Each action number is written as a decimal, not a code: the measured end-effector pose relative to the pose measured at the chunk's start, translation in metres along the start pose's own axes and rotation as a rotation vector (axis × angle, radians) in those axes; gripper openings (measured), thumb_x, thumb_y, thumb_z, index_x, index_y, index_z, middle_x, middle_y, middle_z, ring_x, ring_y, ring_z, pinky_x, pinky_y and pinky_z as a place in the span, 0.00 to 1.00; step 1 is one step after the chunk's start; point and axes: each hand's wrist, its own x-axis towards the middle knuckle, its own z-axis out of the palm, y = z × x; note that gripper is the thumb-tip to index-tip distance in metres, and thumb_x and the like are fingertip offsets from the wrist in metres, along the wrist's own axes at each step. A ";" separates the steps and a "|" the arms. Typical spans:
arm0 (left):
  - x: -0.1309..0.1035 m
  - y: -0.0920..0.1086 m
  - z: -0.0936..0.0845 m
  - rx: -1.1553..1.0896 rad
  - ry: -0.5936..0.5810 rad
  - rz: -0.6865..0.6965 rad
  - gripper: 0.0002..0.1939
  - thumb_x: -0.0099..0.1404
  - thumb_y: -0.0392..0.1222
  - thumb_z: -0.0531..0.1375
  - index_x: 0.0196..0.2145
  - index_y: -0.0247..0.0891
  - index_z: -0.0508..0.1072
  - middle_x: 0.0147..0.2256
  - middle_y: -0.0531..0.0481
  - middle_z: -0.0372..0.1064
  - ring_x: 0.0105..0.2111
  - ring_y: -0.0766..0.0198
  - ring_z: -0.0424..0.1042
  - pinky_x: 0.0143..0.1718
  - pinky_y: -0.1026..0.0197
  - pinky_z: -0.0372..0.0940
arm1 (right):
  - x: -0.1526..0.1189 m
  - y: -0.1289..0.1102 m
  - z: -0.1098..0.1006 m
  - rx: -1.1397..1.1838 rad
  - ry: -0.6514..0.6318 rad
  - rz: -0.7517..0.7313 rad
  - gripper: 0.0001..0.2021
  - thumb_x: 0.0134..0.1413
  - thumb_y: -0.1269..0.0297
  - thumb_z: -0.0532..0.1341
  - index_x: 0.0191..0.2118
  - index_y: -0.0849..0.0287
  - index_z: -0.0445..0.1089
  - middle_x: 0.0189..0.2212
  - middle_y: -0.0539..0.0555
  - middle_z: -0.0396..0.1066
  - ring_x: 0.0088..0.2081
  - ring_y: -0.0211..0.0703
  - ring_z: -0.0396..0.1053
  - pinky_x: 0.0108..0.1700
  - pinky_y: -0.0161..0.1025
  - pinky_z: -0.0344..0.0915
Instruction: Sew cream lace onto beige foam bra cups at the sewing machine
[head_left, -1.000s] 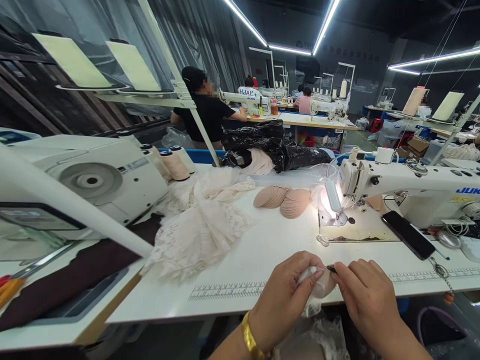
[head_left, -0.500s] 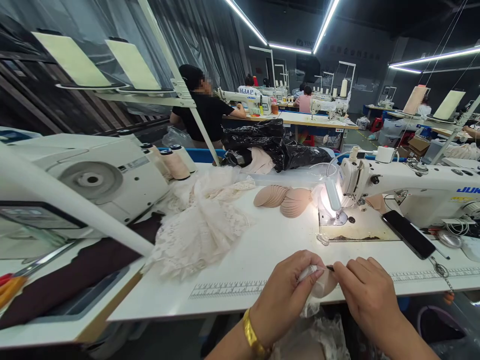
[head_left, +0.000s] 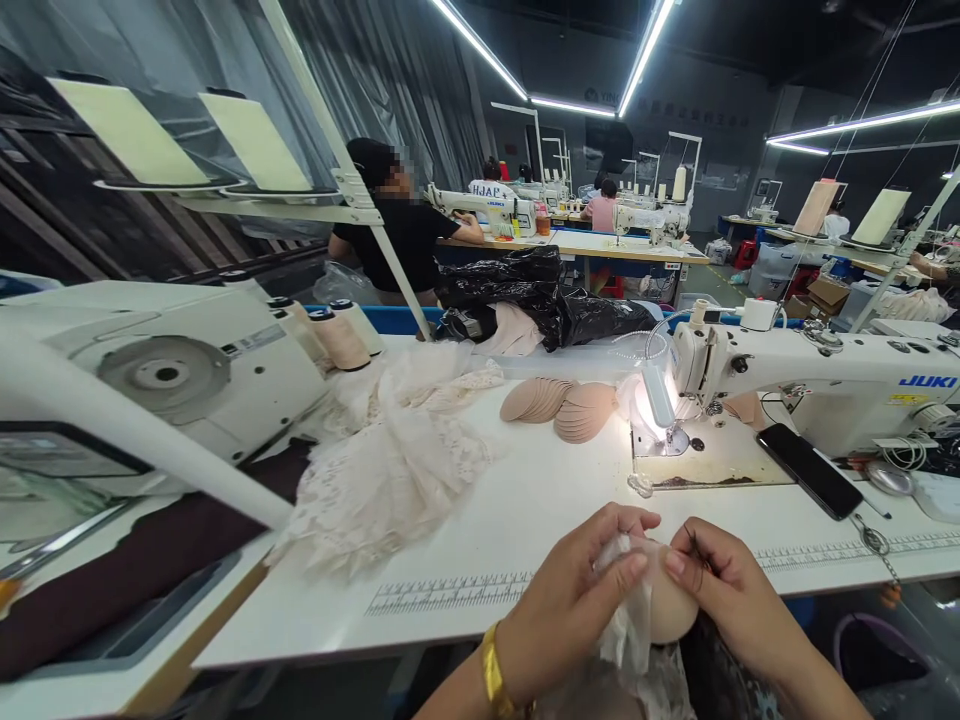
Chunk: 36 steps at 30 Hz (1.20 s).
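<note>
My left hand (head_left: 581, 585), with a gold band at its wrist, pinches thin white fabric (head_left: 626, 625) at the table's front edge. A rounded beige cup (head_left: 670, 603) shows between my hands, next to that fabric. My right hand (head_left: 724, 580) has its thumb and fingers closed on the cup's upper right side, and a small dark tool (head_left: 691, 540) sticks out among its fingers. More sheer fabric hangs below my hands. Beyond them lie two fanned stacks of beige cups (head_left: 586, 412), beside the lit needle area of a sewing machine (head_left: 832, 365).
White lace (head_left: 397, 470) is heaped on the left of the white table (head_left: 450, 540). A black phone (head_left: 810, 470) and a keychain (head_left: 874, 538) lie at the right. A slanted white post (head_left: 142, 430) crosses the left side. People sit at machines behind.
Both hands have turned around the fabric, and more of the beige cup shows between them. The dark tool's tip has swung from pointing left to pointing up. The whole view has shifted slightly.
</note>
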 end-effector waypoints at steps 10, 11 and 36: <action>0.001 -0.003 0.004 0.072 0.074 -0.047 0.10 0.70 0.47 0.58 0.35 0.40 0.73 0.33 0.53 0.74 0.32 0.62 0.70 0.37 0.61 0.65 | -0.010 0.012 0.002 -0.820 0.354 -0.522 0.07 0.71 0.64 0.56 0.49 0.56 0.68 0.30 0.51 0.70 0.31 0.43 0.67 0.36 0.40 0.60; 0.000 -0.003 0.004 0.065 0.073 -0.048 0.10 0.69 0.47 0.58 0.35 0.40 0.74 0.33 0.53 0.74 0.32 0.62 0.70 0.37 0.61 0.65 | -0.009 0.011 0.002 -0.892 0.353 -0.555 0.06 0.71 0.65 0.56 0.48 0.56 0.69 0.30 0.51 0.70 0.30 0.44 0.66 0.36 0.41 0.59; 0.001 0.000 0.000 -0.060 0.023 -0.115 0.12 0.69 0.49 0.60 0.35 0.38 0.75 0.34 0.50 0.75 0.36 0.58 0.72 0.40 0.59 0.66 | -0.011 0.004 -0.002 -0.486 0.155 -0.252 0.07 0.68 0.59 0.60 0.44 0.55 0.69 0.28 0.48 0.65 0.29 0.40 0.62 0.32 0.37 0.56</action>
